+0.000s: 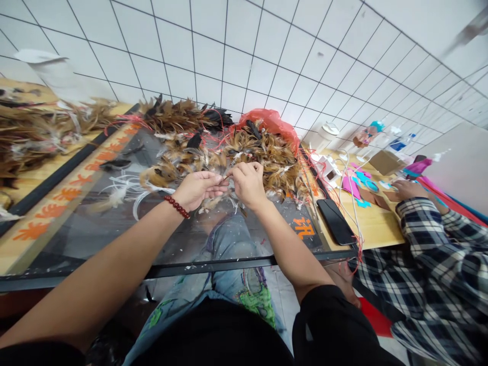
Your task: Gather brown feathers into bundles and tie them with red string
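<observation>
My left hand [199, 190], with a red bead bracelet at the wrist, is closed with its fingertips pinched near the middle of the glass tabletop [171, 239]. Close against it, my right hand [247, 184] pinches too. Between the fingertips runs a thin dark piece, too small to make out. Behind and around both hands lie brown feathers [280, 170] in a loose heap. A bundle of white strands [131, 185] rests left of my left hand.
More feathers [41, 132] cover the far left. A red plastic bag [272, 124] lies behind the heap. At right are a black phone [335, 221], cables, a white cup [324, 134], coloured cut pieces and a person in a plaid shirt [427, 234].
</observation>
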The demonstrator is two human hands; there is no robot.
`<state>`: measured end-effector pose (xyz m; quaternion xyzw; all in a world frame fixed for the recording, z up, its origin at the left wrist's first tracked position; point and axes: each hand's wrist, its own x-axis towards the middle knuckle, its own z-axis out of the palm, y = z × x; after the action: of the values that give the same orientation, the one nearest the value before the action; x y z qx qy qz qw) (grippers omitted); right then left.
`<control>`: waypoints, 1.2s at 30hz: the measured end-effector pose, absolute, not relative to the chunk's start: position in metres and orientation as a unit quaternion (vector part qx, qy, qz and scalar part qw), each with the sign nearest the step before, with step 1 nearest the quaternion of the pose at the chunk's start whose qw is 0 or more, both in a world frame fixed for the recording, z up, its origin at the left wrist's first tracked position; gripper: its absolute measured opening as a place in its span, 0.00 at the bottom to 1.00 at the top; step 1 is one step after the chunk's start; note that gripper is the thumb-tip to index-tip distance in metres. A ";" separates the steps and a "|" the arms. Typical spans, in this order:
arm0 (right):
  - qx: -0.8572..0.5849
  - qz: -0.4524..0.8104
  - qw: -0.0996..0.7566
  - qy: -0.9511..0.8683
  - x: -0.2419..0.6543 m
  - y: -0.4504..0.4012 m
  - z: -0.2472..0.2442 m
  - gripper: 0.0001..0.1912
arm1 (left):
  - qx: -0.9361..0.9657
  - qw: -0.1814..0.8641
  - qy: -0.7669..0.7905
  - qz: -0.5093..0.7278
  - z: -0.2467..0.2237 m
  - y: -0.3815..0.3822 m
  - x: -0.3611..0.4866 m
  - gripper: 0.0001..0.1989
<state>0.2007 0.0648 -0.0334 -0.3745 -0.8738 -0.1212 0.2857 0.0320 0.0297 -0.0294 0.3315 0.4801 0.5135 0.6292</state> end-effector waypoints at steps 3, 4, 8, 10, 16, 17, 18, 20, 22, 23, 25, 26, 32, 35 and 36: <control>-0.374 -0.120 0.283 -0.875 0.200 0.064 -0.034 0.13 | 0.338 0.645 0.482 0.487 -0.032 0.031 0.032 0.03; -0.373 -0.120 0.281 -0.876 0.200 0.064 -0.034 0.13 | 0.343 0.647 0.483 0.481 -0.033 0.032 0.032 0.04; -0.358 -0.121 0.272 -0.885 0.198 0.063 -0.036 0.13 | 0.385 0.655 0.467 0.452 -0.035 0.032 0.031 0.08; -0.365 -0.121 0.276 -0.881 0.198 0.064 -0.036 0.14 | 0.404 0.658 0.452 0.447 -0.035 0.031 0.029 0.09; -0.434 -0.060 0.247 -0.864 0.207 0.068 -0.027 0.12 | 0.352 0.597 0.408 0.594 -0.030 0.035 0.022 0.08; -0.405 -0.037 0.212 -0.889 0.208 0.068 -0.026 0.12 | 0.337 0.587 0.409 0.612 -0.029 0.037 0.021 0.08; -0.369 -0.016 0.173 -0.913 0.208 0.067 -0.025 0.11 | 0.324 0.581 0.411 0.623 -0.030 0.038 0.020 0.08; -0.316 0.005 0.110 -0.942 0.206 0.065 -0.025 0.11 | 0.304 0.575 0.415 0.636 -0.031 0.040 0.020 0.07; -0.300 0.000 0.083 -0.950 0.203 0.063 -0.027 0.10 | 0.295 0.574 0.416 0.641 -0.033 0.041 0.020 0.05; -0.301 -0.002 0.084 -0.950 0.202 0.062 -0.028 0.10 | 0.293 0.574 0.416 0.642 -0.034 0.041 0.021 0.04; -0.313 0.012 0.111 -0.943 0.201 0.063 -0.029 0.09 | 0.290 0.572 0.418 0.643 -0.035 0.041 0.022 0.03; -0.326 0.034 0.141 -0.934 0.202 0.064 -0.029 0.09 | 0.288 0.571 0.420 0.644 -0.035 0.040 0.022 0.04; -0.407 0.413 0.358 -0.731 0.201 0.076 -0.032 0.06 | 0.298 0.579 0.433 0.624 -0.037 0.038 0.026 0.05; -0.394 0.541 0.384 -0.636 0.197 0.078 -0.035 0.11 | 0.319 0.581 0.440 0.606 -0.038 0.036 0.029 0.06; -0.391 0.548 0.389 -0.629 0.197 0.079 -0.036 0.12 | 0.324 0.583 0.441 0.601 -0.038 0.036 0.029 0.07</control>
<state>0.1965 0.0786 -0.0360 -0.3913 -0.6287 0.5483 0.3885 0.0293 0.0359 -0.0382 0.3239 0.4414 0.6005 0.5828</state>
